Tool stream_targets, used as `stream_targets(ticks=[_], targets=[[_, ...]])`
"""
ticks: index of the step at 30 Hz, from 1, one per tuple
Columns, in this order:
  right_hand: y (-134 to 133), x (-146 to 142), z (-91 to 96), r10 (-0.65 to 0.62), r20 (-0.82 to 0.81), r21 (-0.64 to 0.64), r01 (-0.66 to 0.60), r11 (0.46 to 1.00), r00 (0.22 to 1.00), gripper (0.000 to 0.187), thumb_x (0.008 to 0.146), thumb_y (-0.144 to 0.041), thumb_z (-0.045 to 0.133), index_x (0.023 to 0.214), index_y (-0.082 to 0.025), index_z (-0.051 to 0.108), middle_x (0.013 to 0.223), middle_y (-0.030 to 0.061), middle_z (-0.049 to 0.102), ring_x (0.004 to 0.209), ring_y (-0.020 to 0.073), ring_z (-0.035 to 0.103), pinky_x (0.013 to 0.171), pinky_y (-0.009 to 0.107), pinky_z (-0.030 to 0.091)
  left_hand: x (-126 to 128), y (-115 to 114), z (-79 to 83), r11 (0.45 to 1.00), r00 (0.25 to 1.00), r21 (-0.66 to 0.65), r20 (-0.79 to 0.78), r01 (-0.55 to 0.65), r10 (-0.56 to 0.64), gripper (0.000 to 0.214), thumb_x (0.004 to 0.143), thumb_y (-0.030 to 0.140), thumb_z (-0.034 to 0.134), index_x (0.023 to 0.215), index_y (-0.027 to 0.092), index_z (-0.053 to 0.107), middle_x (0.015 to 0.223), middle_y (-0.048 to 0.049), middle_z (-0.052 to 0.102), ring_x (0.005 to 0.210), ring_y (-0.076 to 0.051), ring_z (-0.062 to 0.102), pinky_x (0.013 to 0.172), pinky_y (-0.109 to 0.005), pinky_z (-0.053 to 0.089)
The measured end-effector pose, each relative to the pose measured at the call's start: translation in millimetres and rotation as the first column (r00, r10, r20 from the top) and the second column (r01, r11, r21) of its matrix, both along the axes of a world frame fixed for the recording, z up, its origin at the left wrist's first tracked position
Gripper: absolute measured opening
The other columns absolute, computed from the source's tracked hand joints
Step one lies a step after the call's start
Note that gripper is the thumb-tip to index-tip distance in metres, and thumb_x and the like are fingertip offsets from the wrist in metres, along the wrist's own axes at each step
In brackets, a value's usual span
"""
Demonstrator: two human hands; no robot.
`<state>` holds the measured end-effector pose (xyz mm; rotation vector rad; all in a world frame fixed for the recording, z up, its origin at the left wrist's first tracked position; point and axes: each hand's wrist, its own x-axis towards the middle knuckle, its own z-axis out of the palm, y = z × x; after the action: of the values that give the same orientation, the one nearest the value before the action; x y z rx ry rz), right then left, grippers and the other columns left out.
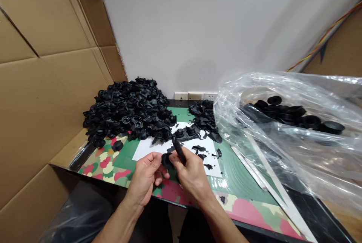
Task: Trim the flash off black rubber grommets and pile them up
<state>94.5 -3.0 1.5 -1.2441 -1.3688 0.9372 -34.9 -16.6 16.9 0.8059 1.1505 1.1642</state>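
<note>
In the head view, my left hand point(145, 177) pinches the edge of a black ribbed rubber part point(166, 159) above the front of the table. My right hand point(195, 177) is closed around a dark pen-like tool point(179, 151), and its thumb presses against the same rubber part. Fingers partly cover the part, and the tool's working tip is hard to make out. Just beyond my hands, a white sheet point(141, 149) carries black rubber scraps point(199, 148) and a few untrimmed parts.
A large heap of black rubber parts with ragged edges point(127, 111) rises at the left beside a cardboard box point(56, 84). Thin scraps are piled point(203, 116) near the wall sockets point(195, 96). At right, a clear plastic bag point(254, 84) contains several smooth parts point(311, 121); white strips point(271, 186) lie before it.
</note>
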Motion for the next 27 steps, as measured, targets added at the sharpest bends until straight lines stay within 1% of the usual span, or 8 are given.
stream_targets(ticks=[3,6,9,12,16,19,23,27], targets=[[1.8,-4.1,-2.6,-0.06,0.073,0.055,0.056,0.997,0.996,0.017,0.077,-0.03,0.054,0.064,-0.019,0.058,0.057,0.0006,0.057,0.053,0.0157,0.049,0.051,0.026,0.035,-2.5,0.5,-3.1,0.999,0.994,0.041,-0.102,-0.023,0.027,0.046,0.056,0.047,0.082,0.079,0.011,0.065,0.051,-0.001,0.058,0.044,-0.008,0.05,0.036,-0.014,0.027],[1.2,-3.5,-0.8,-0.06,0.089,0.094,0.051,0.994,0.994,0.018,0.077,-0.029,0.053,0.062,-0.02,0.056,0.057,-0.0002,0.055,0.053,0.0149,0.047,0.051,0.026,0.033,-2.2,2.2,-4.8,0.999,0.989,0.018,-0.144,-0.038,0.041,0.04,0.057,0.044,0.082,0.071,0.012,0.064,0.047,0.002,0.053,0.04,-0.006,0.045,0.035,-0.014,0.025],[0.4,-2.4,1.3,-0.048,0.063,0.089,0.042,0.995,0.997,0.02,0.078,-0.029,0.052,0.06,-0.021,0.053,0.056,-0.0012,0.052,0.053,0.0143,0.045,0.05,0.025,0.033,1.6,3.9,-5.0,1.0,0.998,-0.015,-0.057,0.002,-0.003,0.038,0.06,0.046,0.079,0.064,0.012,0.063,0.045,0.0014,0.052,0.04,-0.006,0.043,0.037,-0.016,0.028],[-0.1,-2.5,-0.1,-0.037,0.02,0.073,0.035,0.997,0.999,0.02,0.078,-0.03,0.051,0.06,-0.021,0.051,0.055,-0.002,0.05,0.052,0.0139,0.044,0.05,0.025,0.033,6.6,4.9,-4.7,1.0,0.997,0.009,0.078,-0.009,0.009,0.036,0.059,0.041,0.081,0.062,0.01,0.064,0.05,0.0008,0.053,0.045,-0.006,0.043,0.044,-0.017,0.034],[-1.8,-3.7,-4.5,-0.012,-0.083,0.014,0.013,1.0,0.997,0.017,0.076,-0.032,0.053,0.065,-0.02,0.054,0.056,-0.0017,0.054,0.052,0.0142,0.046,0.051,0.025,0.036,11.0,5.3,-3.7,0.999,0.974,0.005,0.222,-0.039,0.037,0.035,0.056,0.036,0.084,0.057,0.01,0.061,0.053,0.0004,0.052,0.049,-0.007,0.043,0.049,-0.019,0.036],[-3.4,-4.3,-5.5,0.036,-0.216,-0.051,-0.048,0.998,0.976,0.017,0.076,-0.034,0.056,0.067,-0.019,0.055,0.056,-0.0014,0.056,0.051,0.0137,0.047,0.05,0.025,0.037,11.8,4.6,-2.3,0.999,0.966,0.007,0.256,-0.037,0.034,0.035,0.058,0.035,0.084,0.056,0.01,0.06,0.054,0.0003,0.051,0.05,-0.007,0.042,0.05,-0.019,0.034],[-1.4,-6.5,-11.0,0.11,-0.402,-0.125,-0.174,0.977,0.909,0.025,0.076,-0.042,0.058,0.064,-0.02,0.052,0.043,-0.0062,0.043,0.039,0.0096,0.033,0.04,0.023,0.03,10.5,3.9,-1.2,0.999,0.97,0.04,0.239,0.022,-0.031,0.034,0.064,0.035,0.08,0.057,0.01,0.059,0.053,0.0001,0.05,0.051,-0.007,0.04,0.051,-0.019,0.032],[2.2,-12.1,-22.0,0.042,-0.442,-0.13,-0.11,0.985,0.896,0.026,0.074,-0.04,0.06,0.062,-0.02,0.049,0.042,-0.0091,0.035,0.037,0.0071,0.027,0.037,0.021,0.024,7.0,4.7,-0.2,0.993,0.977,0.055,0.181,0.104,-0.113,0.033,0.065,0.036,0.079,0.06,0.01,0.06,0.054,-0.0002,0.051,0.05,-0.007,0.041,0.051,-0.02,0.031]])
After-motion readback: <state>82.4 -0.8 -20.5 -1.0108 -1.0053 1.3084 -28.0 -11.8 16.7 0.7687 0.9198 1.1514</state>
